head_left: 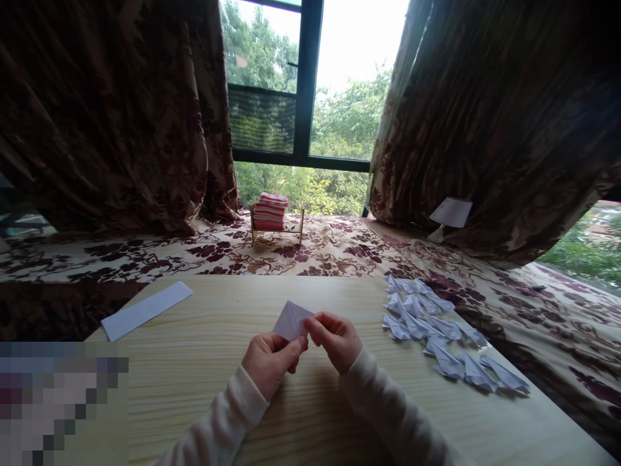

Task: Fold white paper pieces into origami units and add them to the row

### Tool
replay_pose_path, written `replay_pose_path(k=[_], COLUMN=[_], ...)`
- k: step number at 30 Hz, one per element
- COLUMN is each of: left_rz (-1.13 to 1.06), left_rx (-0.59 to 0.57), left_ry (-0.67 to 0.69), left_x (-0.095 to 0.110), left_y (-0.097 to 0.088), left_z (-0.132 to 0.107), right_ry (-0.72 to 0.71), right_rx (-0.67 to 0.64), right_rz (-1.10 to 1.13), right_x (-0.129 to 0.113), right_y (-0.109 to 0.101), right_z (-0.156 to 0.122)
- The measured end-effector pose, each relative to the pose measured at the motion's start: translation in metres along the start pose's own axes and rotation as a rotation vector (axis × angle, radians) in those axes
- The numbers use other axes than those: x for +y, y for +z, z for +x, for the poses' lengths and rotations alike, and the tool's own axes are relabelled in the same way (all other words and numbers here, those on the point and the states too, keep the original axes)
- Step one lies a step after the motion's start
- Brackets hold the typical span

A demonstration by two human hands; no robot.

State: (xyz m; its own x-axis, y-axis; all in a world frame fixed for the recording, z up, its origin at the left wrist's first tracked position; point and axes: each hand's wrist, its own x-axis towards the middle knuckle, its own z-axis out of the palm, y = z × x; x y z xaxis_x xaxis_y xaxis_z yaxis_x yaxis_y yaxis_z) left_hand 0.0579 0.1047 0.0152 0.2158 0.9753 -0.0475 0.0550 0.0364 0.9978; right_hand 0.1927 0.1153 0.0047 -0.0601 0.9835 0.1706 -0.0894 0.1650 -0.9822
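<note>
Over the middle of the pale wooden table (218,388), a small piece of folded white paper (290,319) is held up between my two hands, with crease lines on its face. My left hand (272,361) is closed on its lower edge, the thumb lying across the front. At the paper's right corner, my right hand (336,336) pinches it between thumb and fingers. The lower part of the paper is hidden behind my fingers.
Several folded white paper pieces (449,359) lie along the table's right side. A white paper strip (148,310) rests at the back left. Beyond, on the floral cloth, stand a small rack with striped cloths (270,212) and a white lamp (451,212).
</note>
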Motion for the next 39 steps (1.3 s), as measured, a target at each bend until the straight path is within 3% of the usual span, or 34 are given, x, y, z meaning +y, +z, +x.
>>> replay_pose_path(k=[7, 13, 20, 23, 29, 35, 39], left_rz=[0.024, 0.038, -0.030, -0.043, -0.041, 0.021, 0.105], left_rx=[-0.050, -0.189, -0.016, -0.053, -0.077, -0.057, -0.016], left_ry=[0.005, -0.060, 0.070, 0.079, 0.072, 0.088, 0.070], left_x=[0.002, 0.005, 0.016, 0.015, 0.009, 0.008, 0.005], left_y=[-0.003, -0.008, -0.017, -0.017, -0.017, -0.018, -0.026], left_z=[0.000, -0.001, 0.003, 0.003, 0.005, 0.005, 0.008], right_ry=[-0.007, 0.040, 0.016, -0.098, -0.545, -0.492, -0.467], right_rx=[0.010, -0.087, -0.059, -0.008, 0.051, -0.039, -0.034], right_rz=[-0.020, -0.007, 0.090, 0.043, -0.493, -0.568, -0.526], right_x=[0.003, -0.002, 0.011, 0.015, 0.006, 0.003, 0.001], right_y=[-0.003, -0.006, -0.002, -0.001, -0.004, -0.004, -0.002], right_z=[0.002, 0.002, -0.002, -0.005, -0.009, -0.009, -0.011])
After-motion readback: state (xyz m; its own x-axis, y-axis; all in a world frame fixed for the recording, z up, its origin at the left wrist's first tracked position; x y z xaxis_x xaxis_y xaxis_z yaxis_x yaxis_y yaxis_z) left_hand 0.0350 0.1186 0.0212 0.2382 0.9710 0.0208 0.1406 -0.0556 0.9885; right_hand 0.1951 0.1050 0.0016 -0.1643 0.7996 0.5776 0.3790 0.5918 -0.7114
